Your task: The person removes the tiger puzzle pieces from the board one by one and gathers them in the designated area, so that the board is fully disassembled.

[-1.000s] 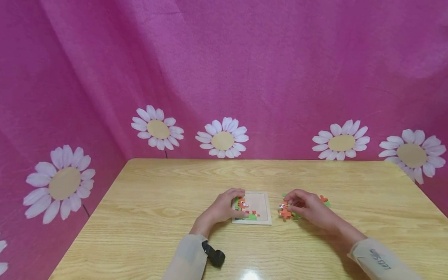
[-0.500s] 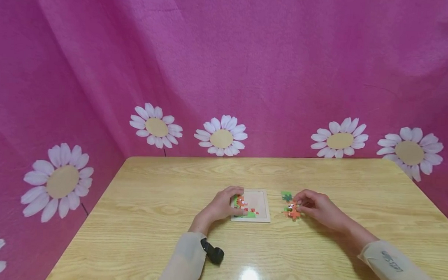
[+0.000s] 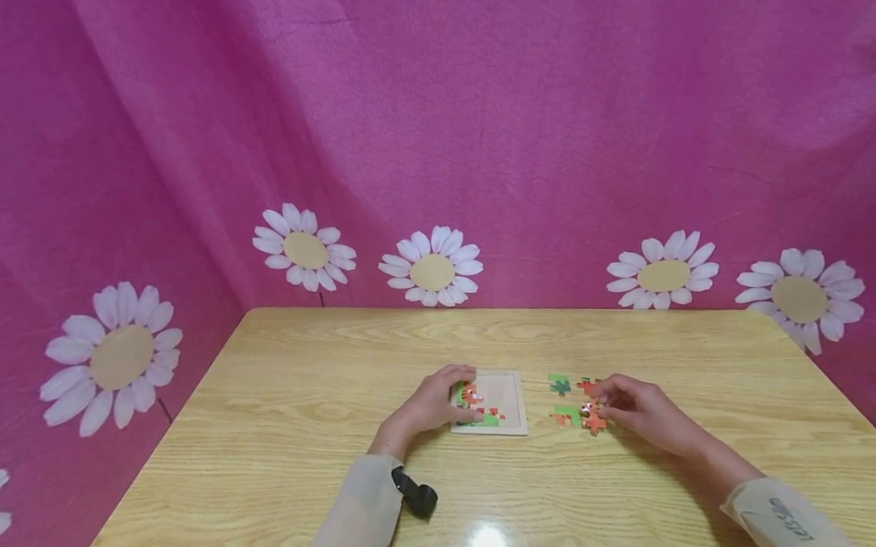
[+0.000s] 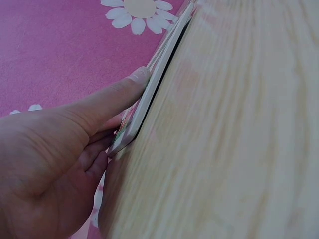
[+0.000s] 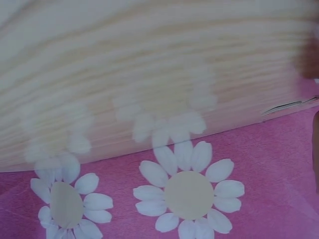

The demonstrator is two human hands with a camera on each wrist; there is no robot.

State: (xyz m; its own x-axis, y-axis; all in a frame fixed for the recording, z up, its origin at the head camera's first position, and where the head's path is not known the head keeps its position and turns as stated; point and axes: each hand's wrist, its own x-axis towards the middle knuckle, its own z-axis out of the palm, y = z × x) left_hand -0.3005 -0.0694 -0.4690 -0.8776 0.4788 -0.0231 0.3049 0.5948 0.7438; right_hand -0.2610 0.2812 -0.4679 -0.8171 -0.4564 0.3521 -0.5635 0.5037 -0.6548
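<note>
My left hand (image 3: 426, 403) holds a square wooden puzzle tray (image 3: 520, 405) by its left side. In the left wrist view, the thumb of that hand (image 4: 75, 144) lies on the near edge of the tray (image 4: 162, 74), fingers around the corner. Fitted pieces, orange tiger-striped and green, fill the tray's left and lower part. On the right, my right hand (image 3: 646, 409) pinches an orange jigsaw piece (image 3: 594, 424) with a white patch between thumb and fingertips. The right wrist view catches only a sliver of fingers at its right edge.
Loose jigsaw pieces lie between tray and right hand: a green one with a dark leaf (image 3: 560, 385), a green and orange one (image 3: 567, 416), and a red-orange one (image 3: 589, 386) partly behind the fingers. A pink flowered curtain (image 3: 544, 148) hangs behind the wooden table (image 3: 318, 382).
My right hand has moved right with the orange piece, uncovering the loose green pieces to its left. The left hand stays on the tray.
</note>
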